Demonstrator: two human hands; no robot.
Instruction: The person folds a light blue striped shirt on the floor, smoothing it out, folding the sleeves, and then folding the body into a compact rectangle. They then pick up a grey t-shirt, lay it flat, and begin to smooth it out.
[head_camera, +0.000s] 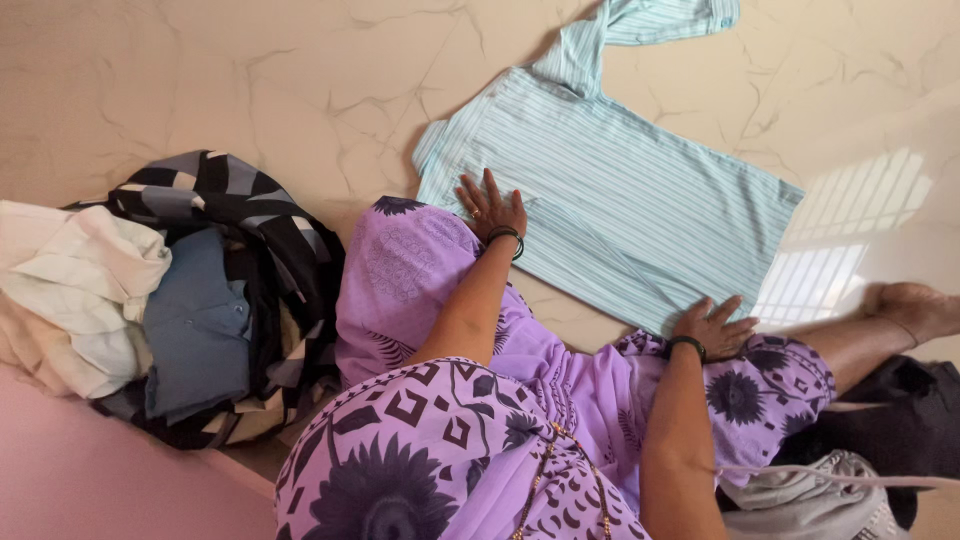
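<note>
Head view: your right hand (712, 327) rests flat, fingers spread, on the near corner of the light blue striped shirt (620, 200) on the marble floor (200, 80); your left hand (490, 208) presses open-palmed on its left edge, gripping nothing. Left of the shirt lies a clothes pile (190, 300).

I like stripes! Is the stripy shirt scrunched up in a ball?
No, the striped shirt lies spread flat on the floor under both hands.

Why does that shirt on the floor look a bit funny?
The pale blue striped shirt lies flat on the marble floor, but one sleeve sticks out crookedly at the top. The left hand and right hand press on its near edge. Nothing looks torn or spilled.
</note>
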